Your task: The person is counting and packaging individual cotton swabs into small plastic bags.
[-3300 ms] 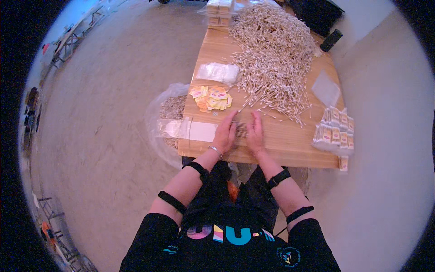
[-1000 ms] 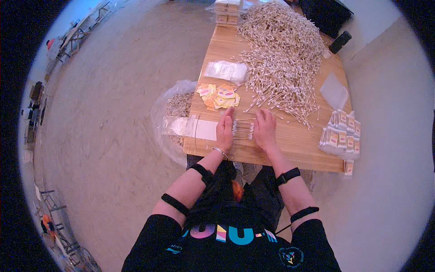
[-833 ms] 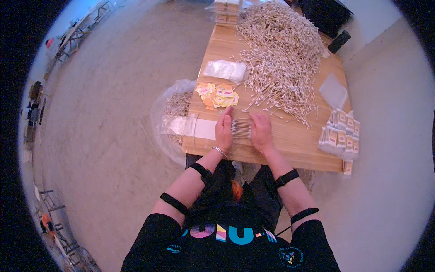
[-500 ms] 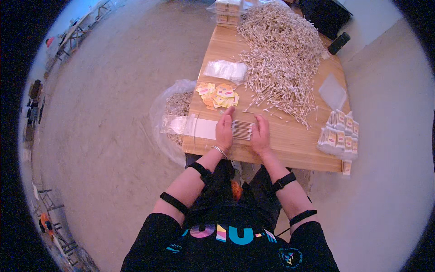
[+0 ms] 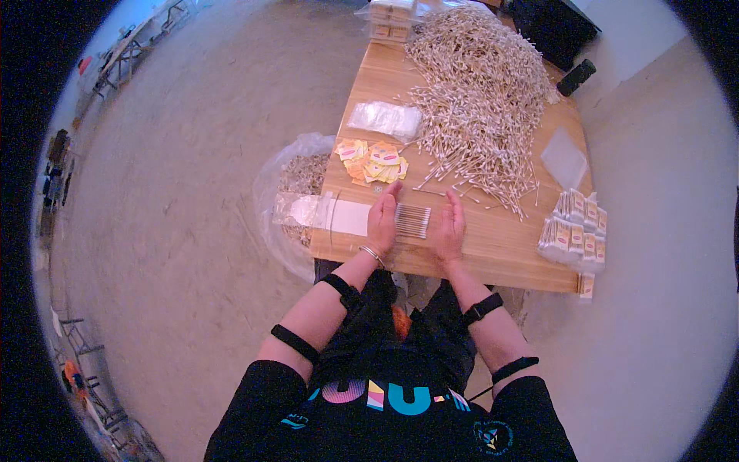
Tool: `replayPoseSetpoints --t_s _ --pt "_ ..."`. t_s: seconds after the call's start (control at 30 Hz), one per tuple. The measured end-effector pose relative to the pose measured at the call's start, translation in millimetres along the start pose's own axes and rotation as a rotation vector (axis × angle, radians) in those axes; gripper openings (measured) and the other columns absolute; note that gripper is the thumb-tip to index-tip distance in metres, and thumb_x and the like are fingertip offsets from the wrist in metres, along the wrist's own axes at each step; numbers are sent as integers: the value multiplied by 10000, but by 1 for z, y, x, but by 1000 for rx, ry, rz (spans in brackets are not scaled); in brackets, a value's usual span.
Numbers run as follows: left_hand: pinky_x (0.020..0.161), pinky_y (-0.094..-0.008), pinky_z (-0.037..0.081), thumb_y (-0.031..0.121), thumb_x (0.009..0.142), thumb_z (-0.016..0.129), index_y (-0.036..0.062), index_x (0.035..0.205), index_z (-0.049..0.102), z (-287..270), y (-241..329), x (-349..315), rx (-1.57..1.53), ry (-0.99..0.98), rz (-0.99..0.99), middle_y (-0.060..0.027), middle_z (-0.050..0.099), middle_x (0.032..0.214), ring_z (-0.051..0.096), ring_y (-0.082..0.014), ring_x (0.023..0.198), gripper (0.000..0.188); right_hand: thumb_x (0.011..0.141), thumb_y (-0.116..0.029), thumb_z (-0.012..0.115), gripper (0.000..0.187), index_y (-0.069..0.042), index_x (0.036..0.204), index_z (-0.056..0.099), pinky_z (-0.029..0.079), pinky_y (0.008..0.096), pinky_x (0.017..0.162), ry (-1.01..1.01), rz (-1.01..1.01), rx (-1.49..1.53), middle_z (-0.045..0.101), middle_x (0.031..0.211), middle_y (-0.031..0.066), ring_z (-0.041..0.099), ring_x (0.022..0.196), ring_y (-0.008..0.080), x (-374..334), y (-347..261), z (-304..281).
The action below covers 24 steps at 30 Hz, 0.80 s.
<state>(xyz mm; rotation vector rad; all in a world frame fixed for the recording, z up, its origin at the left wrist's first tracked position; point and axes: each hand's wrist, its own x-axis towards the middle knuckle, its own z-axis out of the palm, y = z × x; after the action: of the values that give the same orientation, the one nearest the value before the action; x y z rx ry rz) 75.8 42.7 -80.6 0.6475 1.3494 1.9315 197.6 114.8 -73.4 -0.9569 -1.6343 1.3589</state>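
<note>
Head view, nearest first: the person's two forearms reach up from the lower edge to the front rim of a wooden table (image 5: 493, 258). Between the hands lies a small neat row of cotton swabs (image 5: 412, 221), flat on the tabletop close to that front rim. The left hand (image 5: 382, 220) lies flat with its fingers stretched out and together, pressed against the left end of the row. The right hand (image 5: 448, 225) lies just past the right end, fingers likewise straight and unclenched, palm down on the wood; whether it touches the swabs cannot be told. Neither hand grips anything.

Left of the row, a clear plastic bag (image 5: 323, 211) hangs over the table's left edge, and beyond that edge a larger clear sack (image 5: 296, 179) holds more swabs on the floor. Right of the row, at the table's right front corner, stands a cluster of small packed bags (image 5: 576, 232) with yellow labels. Farther from the row, towards the table's middle, lies a scatter of yellow and orange labels (image 5: 373, 158), then a flat stack of clear bags (image 5: 385, 118). Another clear bag (image 5: 564, 157) lies near the right edge. Farthest out, a big loose heap of cotton swabs (image 5: 481, 92) covers most of the table's far half.
</note>
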Motion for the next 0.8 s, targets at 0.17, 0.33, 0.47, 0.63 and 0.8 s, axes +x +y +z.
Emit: replayPoseSetpoints --t_s 0.17,0.33,0.47,0.63,0.8 --pt "1036 -324 301 381 965 351 -66 1277 405 -5 0 0 -29 -6 1 -169 468 1289 423 -237 1218 548 700 -191 705 798 23 1335 272 222 424 1082 -240 -411 -628 298 1379 224 274 1293 380 -12 -20 -3" --pt "1033 -325 304 383 962 362 -62 1278 407 -5 -5 3 -45 -17 -1 -168 470 1287 420 -236 1219 547 711 -193 700 825 43 1345 229 192 436 1093 -360 -395 -639 235 1400 255 208 1319 400 -11 -21 0" --pt "1035 -323 299 383 960 369 -63 1276 408 -6 -6 3 -28 -30 21 -167 467 1291 419 -235 1220 548 756 -266 653 821 74 1349 200 160 450 1100 -418 -431 -794 201 1409 268 165 1328 412 -14 -22 -2" --pt "1041 -323 287 395 959 364 -62 1282 401 -2 -2 1 -22 -11 1 -171 461 1299 419 -239 1224 561 814 -427 525 827 108 1349 193 93 464 1109 -554 -415 -1198 169 1427 281 129 1342 413 -28 -27 7" --pt "1044 -326 279 389 965 337 -54 1295 393 -7 -3 2 67 -44 -13 -177 459 1302 416 -244 1228 555 839 -458 482 819 111 1348 188 93 462 1111 -631 -329 -1335 150 1432 273 106 1353 391 -22 -39 14"
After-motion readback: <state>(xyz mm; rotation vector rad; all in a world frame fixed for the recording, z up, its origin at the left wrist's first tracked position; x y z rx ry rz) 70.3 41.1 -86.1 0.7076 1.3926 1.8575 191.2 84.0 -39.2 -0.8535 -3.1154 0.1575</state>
